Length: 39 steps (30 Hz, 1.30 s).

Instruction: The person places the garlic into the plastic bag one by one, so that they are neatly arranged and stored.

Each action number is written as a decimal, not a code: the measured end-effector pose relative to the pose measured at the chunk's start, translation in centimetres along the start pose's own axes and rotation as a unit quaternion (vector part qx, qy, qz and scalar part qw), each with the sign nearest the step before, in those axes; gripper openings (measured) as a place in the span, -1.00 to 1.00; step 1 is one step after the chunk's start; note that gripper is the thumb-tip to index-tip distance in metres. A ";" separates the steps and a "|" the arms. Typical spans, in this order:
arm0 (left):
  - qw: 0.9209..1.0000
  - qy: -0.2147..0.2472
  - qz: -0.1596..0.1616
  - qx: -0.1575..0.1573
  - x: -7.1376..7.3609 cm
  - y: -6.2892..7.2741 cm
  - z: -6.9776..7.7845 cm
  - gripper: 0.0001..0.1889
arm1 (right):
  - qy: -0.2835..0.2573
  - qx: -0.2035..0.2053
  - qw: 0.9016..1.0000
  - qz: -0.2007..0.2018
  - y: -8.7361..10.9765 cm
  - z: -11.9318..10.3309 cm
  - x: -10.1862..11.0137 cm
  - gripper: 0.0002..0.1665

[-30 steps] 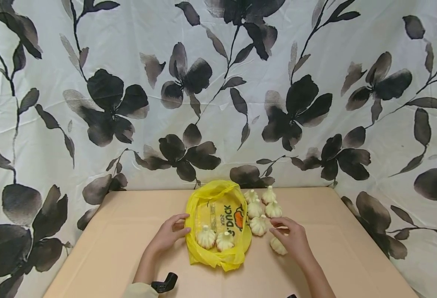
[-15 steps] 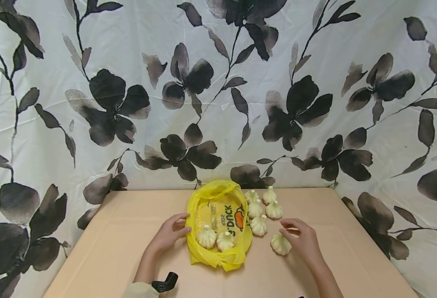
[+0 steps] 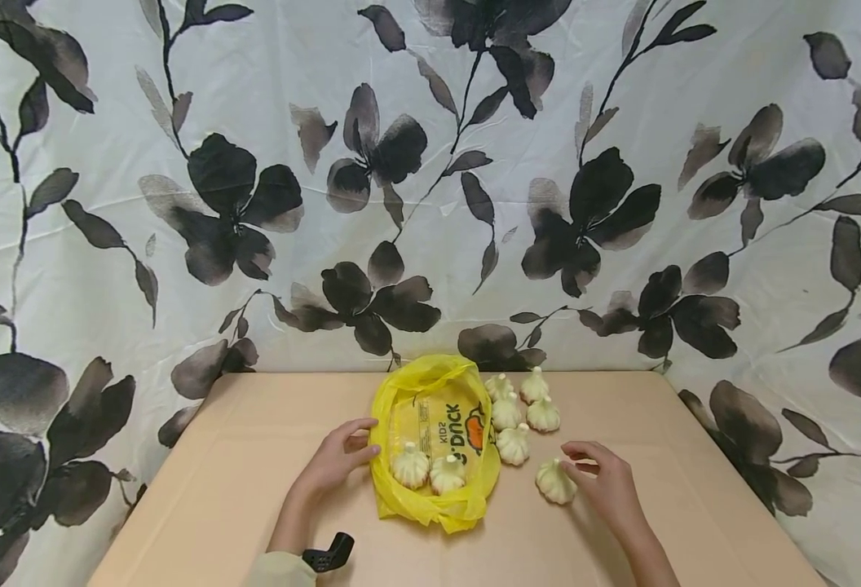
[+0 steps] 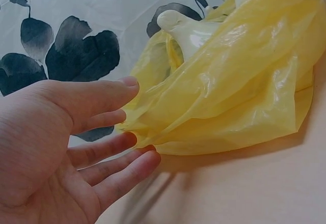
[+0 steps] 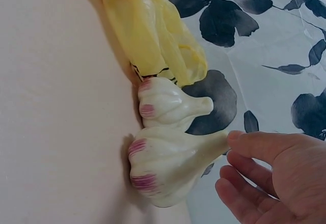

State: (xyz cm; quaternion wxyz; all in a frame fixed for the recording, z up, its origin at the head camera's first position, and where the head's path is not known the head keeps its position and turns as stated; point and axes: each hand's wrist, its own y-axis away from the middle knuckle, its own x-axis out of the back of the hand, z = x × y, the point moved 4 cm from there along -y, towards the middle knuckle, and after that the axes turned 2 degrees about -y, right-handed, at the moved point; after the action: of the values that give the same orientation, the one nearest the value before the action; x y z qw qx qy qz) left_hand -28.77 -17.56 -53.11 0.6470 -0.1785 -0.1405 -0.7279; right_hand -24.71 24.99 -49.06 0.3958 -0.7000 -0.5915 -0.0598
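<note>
A yellow plastic bag [image 3: 430, 515] with dark lettering lies with its mouth spread, and two white garlic bulbs [image 3: 410, 466] sit inside near its front. My left hand [image 3: 338, 458] is at the bag's left side, its fairly straight fingertips right at the gathered plastic in the left wrist view. To the right of the bag, a single garlic bulb [image 3: 556, 483] with purple streaks stands on the table, stem up. My right hand [image 3: 607, 481] is just beside it, fingers loosely bent, and its thumb tip [image 5: 235, 136] overlaps the stem's end in the right wrist view.
Several more garlic bulbs [image 3: 513, 445] stand grouped along the bag's right side, toward the back. The beige tabletop [image 3: 203, 489] ends at a white cloth [image 3: 474, 326] printed with dark flowers. A black wrist device [image 3: 330, 554] is worn at the left wrist.
My right hand has drawn to the right and slightly toward me, uncovering the single garlic bulb it partly hid. The left hand and bag stay where they were.
</note>
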 end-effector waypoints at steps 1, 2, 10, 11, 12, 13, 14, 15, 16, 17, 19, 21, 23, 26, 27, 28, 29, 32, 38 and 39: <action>1.000 0.001 -0.001 -0.003 0.1 0.0 0.0 -0.48 | 0.000 0.001 1.000 0.000 0.0 0.0 -0.1 -0.70; 1.000 0.002 0.000 -0.004 0.1 0.0 0.0 -0.48 | -0.001 0.001 1.000 0.000 0.0 -0.1 -0.1 -0.70; 1.000 -0.004 -0.001 -0.006 0.2 0.0 0.1 -0.45 | -0.001 -0.012 1.000 -0.014 0.1 0.2 -0.6 -0.71; 1.000 -0.003 -0.002 -0.008 0.2 0.0 0.2 -0.46 | 0.000 -0.012 1.000 -0.013 0.1 0.3 -0.6 -0.71; 1.000 -0.002 -0.002 -0.009 0.2 -0.1 0.3 -0.46 | 0.000 -0.012 1.000 -0.014 0.1 0.4 -0.7 -0.71; 1.000 -0.002 -0.002 -0.012 0.2 -0.1 0.3 -0.46 | 0.001 -0.013 1.000 -0.015 0.2 0.5 -0.7 -0.70; 1.000 -0.001 -0.004 -0.013 0.1 -0.1 0.3 -0.46 | 0.002 -0.015 1.000 -0.015 0.2 0.6 -0.8 -0.70; 1.000 0.000 -0.007 -0.015 0.1 -0.1 0.3 -0.46 | 0.003 -0.016 1.000 -0.016 0.3 0.6 -0.9 -0.70; 1.000 0.002 -0.009 -0.015 0.1 -0.1 0.2 -0.46 | 0.002 -0.018 1.000 -0.017 0.4 0.7 -0.9 -0.70; 1.000 0.003 -0.011 -0.016 0.0 -0.1 0.2 -0.46 | 0.001 -0.019 1.000 -0.019 0.4 0.8 -1.0 -0.70; 1.000 0.003 -0.015 -0.018 0.0 -0.1 0.1 -0.45 | -0.001 -0.024 1.000 -0.019 0.5 1.0 -1.1 -0.69; 1.000 0.006 -0.015 -0.020 0.0 -0.1 0.1 -0.45 | -0.005 -0.026 0.999 -0.018 0.5 1.1 -1.2 -0.69; 1.000 0.002 -0.012 -0.022 0.0 0.0 0.1 -0.45 | -0.008 -0.026 1.000 -0.016 0.5 1.1 -1.3 -0.69; 1.000 -0.003 -0.011 -0.019 -0.1 0.1 -0.1 -0.44 | -0.006 -0.024 1.000 -0.012 0.6 1.2 -1.3 -0.69; 1.000 -0.003 -0.011 -0.017 -0.2 0.1 -0.2 -0.44 | -0.005 -0.023 1.000 -0.012 0.7 1.2 -1.3 -0.70; 1.000 -0.004 -0.010 -0.016 -0.2 0.1 -0.2 -0.45 | -0.005 -0.023 1.000 -0.012 0.7 1.2 -1.4 -0.70; 1.000 -0.003 -0.010 -0.015 -0.2 0.1 -0.3 -0.45 | -0.005 -0.023 1.000 -0.012 0.7 1.2 -1.4 -0.70; 1.000 -0.002 -0.007 -0.019 -0.3 0.0 -0.2 -0.45 | -0.010 -0.020 1.000 -0.010 0.5 1.0 -1.4 -0.71; 1.000 -0.007 -0.006 -0.018 -0.2 -0.1 0.1 -0.45 | -0.009 -0.015 1.000 0.005 0.4 0.7 -1.3 -0.71; 1.000 -0.007 -0.008 -0.017 -0.3 -0.1 0.1 -0.45 | -0.009 -0.015 1.000 0.008 0.5 0.7 -1.3 -0.71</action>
State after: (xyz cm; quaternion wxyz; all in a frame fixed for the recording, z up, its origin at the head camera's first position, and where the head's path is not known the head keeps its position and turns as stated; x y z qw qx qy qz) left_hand -28.84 -17.29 -53.15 0.6373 -0.1932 -0.1343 -0.7338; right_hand -24.92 24.40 -50.47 0.3807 -0.7108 -0.5884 -0.0592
